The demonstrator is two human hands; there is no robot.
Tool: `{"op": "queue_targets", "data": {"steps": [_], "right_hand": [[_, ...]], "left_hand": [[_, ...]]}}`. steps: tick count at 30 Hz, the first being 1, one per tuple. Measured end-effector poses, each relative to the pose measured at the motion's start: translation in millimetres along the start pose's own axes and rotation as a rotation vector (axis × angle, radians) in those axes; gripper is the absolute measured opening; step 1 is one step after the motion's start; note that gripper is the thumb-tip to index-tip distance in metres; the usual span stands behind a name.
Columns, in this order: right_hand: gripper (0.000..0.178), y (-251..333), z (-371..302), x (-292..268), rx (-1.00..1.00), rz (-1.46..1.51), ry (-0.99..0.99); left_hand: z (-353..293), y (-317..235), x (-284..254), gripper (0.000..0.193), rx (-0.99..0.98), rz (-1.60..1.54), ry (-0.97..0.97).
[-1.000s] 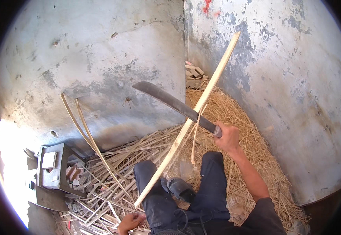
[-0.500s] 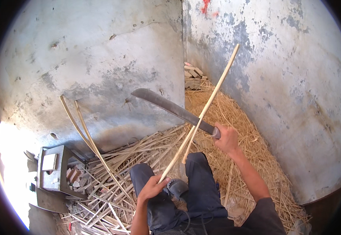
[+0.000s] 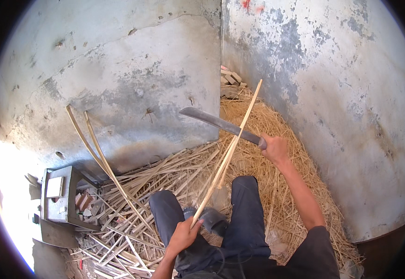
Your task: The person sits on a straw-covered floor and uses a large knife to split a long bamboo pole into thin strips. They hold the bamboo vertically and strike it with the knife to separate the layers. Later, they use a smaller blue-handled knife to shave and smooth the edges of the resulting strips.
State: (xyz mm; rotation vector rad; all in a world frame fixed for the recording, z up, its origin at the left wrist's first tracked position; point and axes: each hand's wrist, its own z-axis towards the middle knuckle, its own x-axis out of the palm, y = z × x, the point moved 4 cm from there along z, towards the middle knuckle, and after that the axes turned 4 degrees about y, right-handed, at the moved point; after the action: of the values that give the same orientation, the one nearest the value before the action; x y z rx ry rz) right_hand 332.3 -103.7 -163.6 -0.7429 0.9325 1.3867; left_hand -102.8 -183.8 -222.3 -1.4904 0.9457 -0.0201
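Observation:
My left hand [image 3: 182, 237] is closed round the near end of a long pale bamboo strip [image 3: 217, 181], just above my left thigh. The strip slants up and away to the right. My right hand [image 3: 275, 149] grips the handle of a machete [image 3: 212, 120], its dark blade pointing to the left. That blade crosses the strip in its upper half and touches it there. Below the crossing, a thinner sliver [image 3: 226, 167] splits away from the strip, its lower end hanging free.
Split bamboo strips [image 3: 118, 242] litter the floor at left, and two long curved ones [image 3: 101, 158] lean against the wall [image 3: 132, 69]. Straw-like shavings [image 3: 291, 200] heap up at right. A small wooden stool [image 3: 56, 214] lies at far left. Bricks [image 3: 231, 77] sit at the corner.
The strip's far tip has moved down and left. The machete has shifted slightly to the right, with my right hand a little higher. My knees are wider apart.

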Motion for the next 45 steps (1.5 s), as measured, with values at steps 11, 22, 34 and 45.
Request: {"op": "queue_targets", "data": {"steps": [11, 22, 34, 45], "right_hand": [[0.032, 50, -36, 34, 0.014, 0.367, 0.253], [0.019, -84, -9, 20, 0.199, -0.118, 0.142], [0.015, -15, -54, 74, 0.315, 0.618, 0.08], [0.025, -120, -20, 74, 0.362, 0.095, 0.046]], "left_hand": [[-8, -5, -7, 0.038, -0.064, -0.052, 0.005], [-58, 20, -17, 0.038, -0.114, 0.038, 0.056], [-25, 19, -6, 0.039, -0.078, 0.056, 0.031], [-66, 24, -26, 0.039, -0.128, 0.127, 0.097]]}}
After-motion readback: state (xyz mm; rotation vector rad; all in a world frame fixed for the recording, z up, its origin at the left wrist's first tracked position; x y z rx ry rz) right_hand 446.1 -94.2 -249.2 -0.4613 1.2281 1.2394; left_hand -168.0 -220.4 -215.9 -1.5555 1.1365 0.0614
